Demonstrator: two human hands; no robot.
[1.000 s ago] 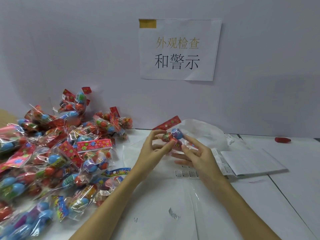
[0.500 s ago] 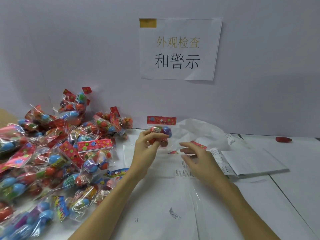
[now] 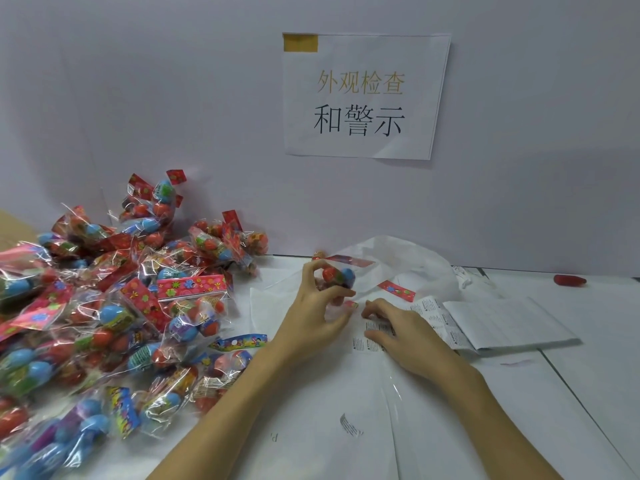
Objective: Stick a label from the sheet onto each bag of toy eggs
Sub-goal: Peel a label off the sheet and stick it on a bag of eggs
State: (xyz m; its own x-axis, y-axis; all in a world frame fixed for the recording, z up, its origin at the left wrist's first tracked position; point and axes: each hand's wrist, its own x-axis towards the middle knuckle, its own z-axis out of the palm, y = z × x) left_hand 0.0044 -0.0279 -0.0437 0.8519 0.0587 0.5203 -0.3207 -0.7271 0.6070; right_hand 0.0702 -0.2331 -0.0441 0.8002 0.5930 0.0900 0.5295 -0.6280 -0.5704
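Left hand [image 3: 317, 308] pinching small bag of toy eggs [image 3: 337, 274], lifted just above table [image 3: 588, 375]; red header strip now tilted away toward far right (stood upright half second ago). Right hand [image 3: 401, 332] lowered onto label sheet [image 3: 369, 337], fingers curled, tips pressing at labels; whether label already caught, cannot tell. Hands closer together than before, just beside each other. Second bag's red strip [image 3: 396, 290] lying behind right hand. Heap of bagged eggs [image 3: 114, 306] at left, unchanged.
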